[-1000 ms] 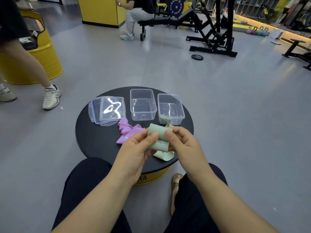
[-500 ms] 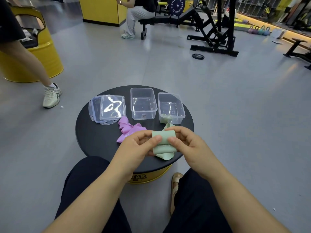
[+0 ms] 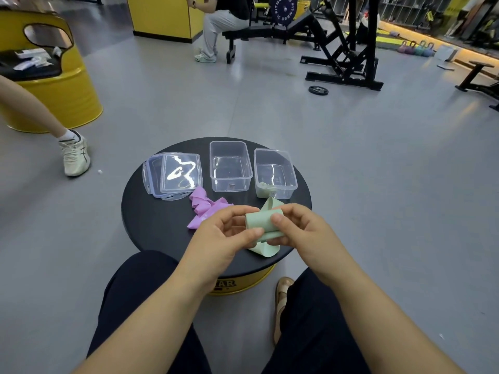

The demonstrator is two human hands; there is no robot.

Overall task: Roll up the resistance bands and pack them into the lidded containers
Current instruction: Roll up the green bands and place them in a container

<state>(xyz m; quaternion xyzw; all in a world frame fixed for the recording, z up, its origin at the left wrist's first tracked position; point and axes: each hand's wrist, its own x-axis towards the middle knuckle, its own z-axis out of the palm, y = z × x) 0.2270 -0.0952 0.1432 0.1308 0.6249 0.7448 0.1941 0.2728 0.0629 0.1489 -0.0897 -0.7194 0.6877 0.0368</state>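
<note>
A pale green resistance band (image 3: 258, 222), partly rolled, is held between both hands above the near edge of the round black table (image 3: 151, 220). My left hand (image 3: 221, 236) pinches its left side and my right hand (image 3: 299, 230) grips its right end; a loose tail hangs below. A purple band (image 3: 206, 209) lies crumpled on the table, left of my hands. Two clear open containers stand behind: the middle one (image 3: 230, 166) is empty, the right one (image 3: 274, 174) has something pale green at its bottom. Clear lids (image 3: 172, 174) are stacked at the left.
The table tops a yellow drum between my knees. A person's leg and white shoe (image 3: 74, 155) stand at the left by a yellow barrel seat (image 3: 51, 76). A seated person, a bench and a black rack (image 3: 348, 55) are far behind on the grey floor.
The green roll has turned in my fingers and sits slightly lower and nearer; my left hand has shifted its pinch. The walking person's leg at the left has moved.
</note>
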